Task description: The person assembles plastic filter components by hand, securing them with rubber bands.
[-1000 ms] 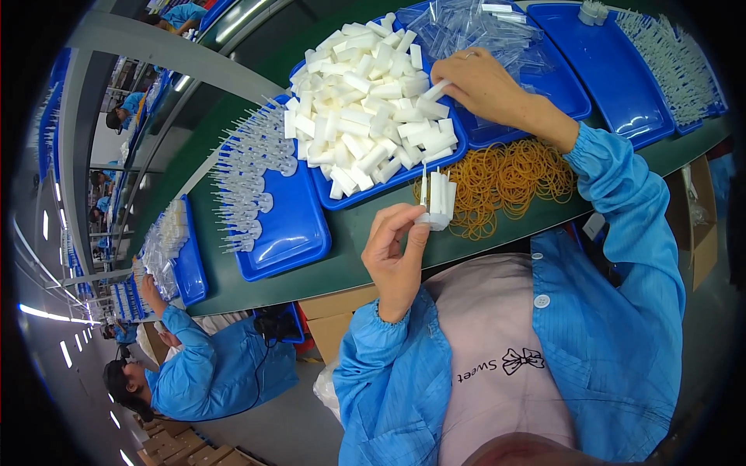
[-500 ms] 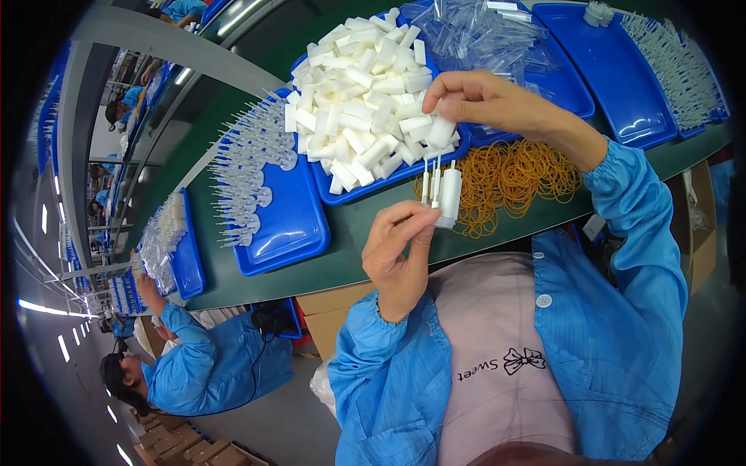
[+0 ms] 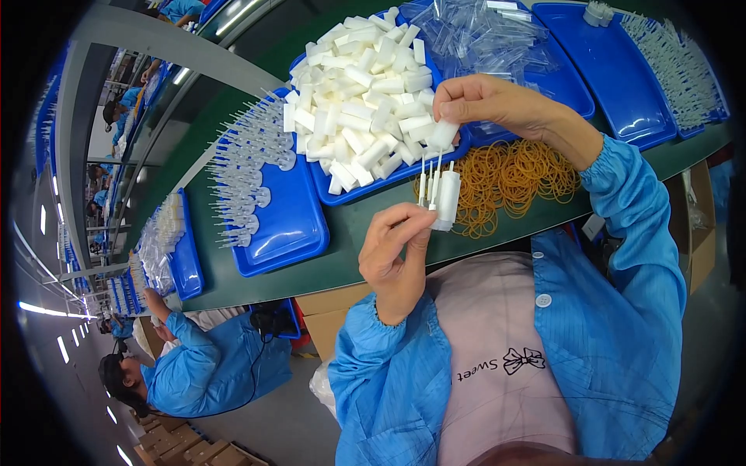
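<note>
My left hand [image 3: 396,252] pinches a small bundle of white plastic pieces [image 3: 440,196] with thin sticks standing up from it, held above the green table edge. Raised just above that bundle, my right hand [image 3: 486,102] grips one white foam block [image 3: 444,134] between thumb and fingers. Right behind both hands, a blue tray [image 3: 373,182] is heaped with the same white blocks [image 3: 359,101]. A pile of yellow rubber bands [image 3: 509,177] lies on the table under my right wrist.
A blue tray [image 3: 272,225] on the left carries clear thin-stemmed plastic parts [image 3: 245,167]. Clear bags [image 3: 489,35] fill a tray behind; another blue tray [image 3: 629,74] at right holds white stemmed parts [image 3: 676,66]. A person in a blue coat [image 3: 202,365] works at lower left. A cardboard box [image 3: 326,314] sits under the table.
My right hand took a white block from the heap and brought it over the bundle. My left hand lifted the bundle slightly.
</note>
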Demonstrator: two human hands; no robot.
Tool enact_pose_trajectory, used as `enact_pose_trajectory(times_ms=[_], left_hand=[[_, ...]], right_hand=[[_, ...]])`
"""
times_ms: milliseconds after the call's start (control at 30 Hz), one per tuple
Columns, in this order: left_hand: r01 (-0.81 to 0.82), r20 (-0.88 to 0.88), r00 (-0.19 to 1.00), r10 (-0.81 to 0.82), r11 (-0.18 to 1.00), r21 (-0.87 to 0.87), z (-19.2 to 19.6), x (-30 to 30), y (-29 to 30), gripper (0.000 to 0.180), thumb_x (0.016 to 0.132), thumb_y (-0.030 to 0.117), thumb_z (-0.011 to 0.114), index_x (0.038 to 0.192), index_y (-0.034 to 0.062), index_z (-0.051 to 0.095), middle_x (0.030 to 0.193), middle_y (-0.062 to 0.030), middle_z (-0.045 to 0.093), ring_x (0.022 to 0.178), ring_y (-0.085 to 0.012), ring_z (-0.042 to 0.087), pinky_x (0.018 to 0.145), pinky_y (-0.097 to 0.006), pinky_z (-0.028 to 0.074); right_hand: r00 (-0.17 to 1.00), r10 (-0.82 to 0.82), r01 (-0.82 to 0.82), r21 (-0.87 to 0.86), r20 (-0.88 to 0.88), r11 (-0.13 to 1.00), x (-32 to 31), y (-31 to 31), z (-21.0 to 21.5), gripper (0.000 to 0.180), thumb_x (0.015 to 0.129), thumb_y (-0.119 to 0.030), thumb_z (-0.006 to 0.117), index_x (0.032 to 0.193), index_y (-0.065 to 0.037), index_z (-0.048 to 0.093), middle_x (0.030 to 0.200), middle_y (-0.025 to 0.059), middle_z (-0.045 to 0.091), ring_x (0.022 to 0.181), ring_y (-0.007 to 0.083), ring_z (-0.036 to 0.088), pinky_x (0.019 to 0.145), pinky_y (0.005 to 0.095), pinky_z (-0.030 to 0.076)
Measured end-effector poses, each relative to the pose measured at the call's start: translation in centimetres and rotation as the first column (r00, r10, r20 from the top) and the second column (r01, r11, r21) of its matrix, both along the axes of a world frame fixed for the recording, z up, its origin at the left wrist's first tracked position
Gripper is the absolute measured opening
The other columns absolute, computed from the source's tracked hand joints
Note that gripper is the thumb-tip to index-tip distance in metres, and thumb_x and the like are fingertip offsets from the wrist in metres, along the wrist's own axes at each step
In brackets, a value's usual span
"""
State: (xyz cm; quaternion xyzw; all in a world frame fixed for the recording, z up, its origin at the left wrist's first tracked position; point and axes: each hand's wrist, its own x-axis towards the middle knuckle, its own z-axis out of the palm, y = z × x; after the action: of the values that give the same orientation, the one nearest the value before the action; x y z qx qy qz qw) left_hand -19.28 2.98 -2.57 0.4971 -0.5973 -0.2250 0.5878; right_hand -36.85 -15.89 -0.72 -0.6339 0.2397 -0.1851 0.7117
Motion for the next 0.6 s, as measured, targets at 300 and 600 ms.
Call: enact_pose_trajectory(times_ms=[300, 600], left_hand=[[0.029, 0.027, 0.999, -0.030, 0.999, 0.019, 0.1, 0.0, -0.1, 0.017, 0.081, -0.005, 0.065, 0.097, 0.0009, 0.069, 0.095, -0.0107, 0.063, 0.084, -0.0193, 0.059, 0.070, -0.026, 0.047], [0.026, 0.178, 0.984, -0.023, 1.000, -0.013, 0.3, 0.3, -0.3, 0.021, 0.077, -0.008, 0.067, 0.095, 0.0016, 0.070, 0.093, -0.0102, 0.063, 0.083, -0.0210, 0.059, 0.069, -0.028, 0.047]], right_hand=[[1.000, 0.010, -0.010, -0.036, -0.002, 0.999, 0.1, 0.6, 0.1, 0.025, 0.088, -0.030, 0.064, 0.092, -0.006, 0.061, 0.086, -0.0012, 0.059, 0.080, 0.0065, 0.054, 0.076, 0.0224, 0.042], [0.999, 0.018, -0.018, 0.005, 0.039, 1.000, 0.2, 1.6, 0.4, 0.019, 0.086, -0.026, 0.067, 0.088, -0.007, 0.064, 0.083, -0.0019, 0.062, 0.080, 0.0047, 0.054, 0.076, 0.0209, 0.041]])
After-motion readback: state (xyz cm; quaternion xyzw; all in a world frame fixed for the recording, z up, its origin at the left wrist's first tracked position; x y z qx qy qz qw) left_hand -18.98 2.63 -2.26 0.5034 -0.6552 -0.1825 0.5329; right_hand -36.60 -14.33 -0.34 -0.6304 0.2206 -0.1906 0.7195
